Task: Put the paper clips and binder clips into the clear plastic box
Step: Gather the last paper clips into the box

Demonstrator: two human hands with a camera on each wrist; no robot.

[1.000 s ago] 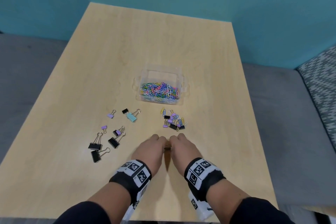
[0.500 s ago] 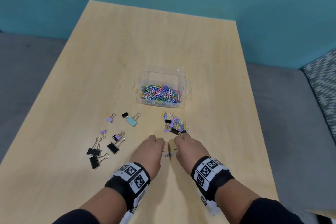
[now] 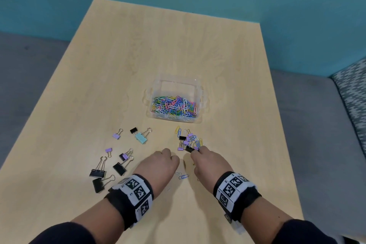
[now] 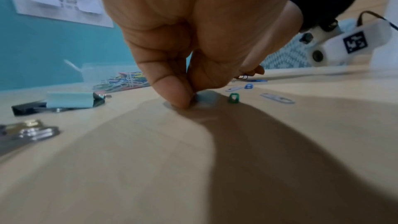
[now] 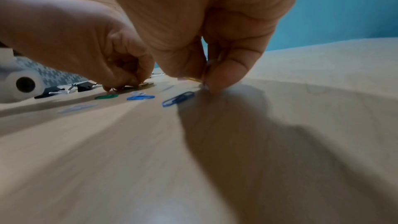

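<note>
The clear plastic box (image 3: 200, 95) stands mid-table, holding many coloured paper clips (image 3: 174, 105). Just in front of it lies a small pile of paper clips and small binder clips (image 3: 189, 140). My right hand (image 3: 198, 151) touches the near edge of that pile; its thumb and forefinger (image 5: 224, 74) pinch a thin yellowish paper clip (image 5: 192, 79) on the table. To its left, my left hand (image 3: 168, 154) is curled, its fingertips (image 4: 172, 89) pinching a pale clip (image 4: 203, 97) against the wood. Loose blue (image 5: 178, 99), green (image 4: 233, 98) and white clips lie between the hands.
Several binder clips are scattered to the left: a mint one (image 3: 141, 137), small purple ones (image 3: 116, 135) and large black ones (image 3: 98, 172). The wooden table (image 3: 138, 55) ends close behind my wrists. A grey sofa (image 3: 316, 125) flanks it on the right.
Both hands have slid forward and slightly apart from where they met. The right one now reaches the pile, and loose paper clips show on the table between the wrists.
</note>
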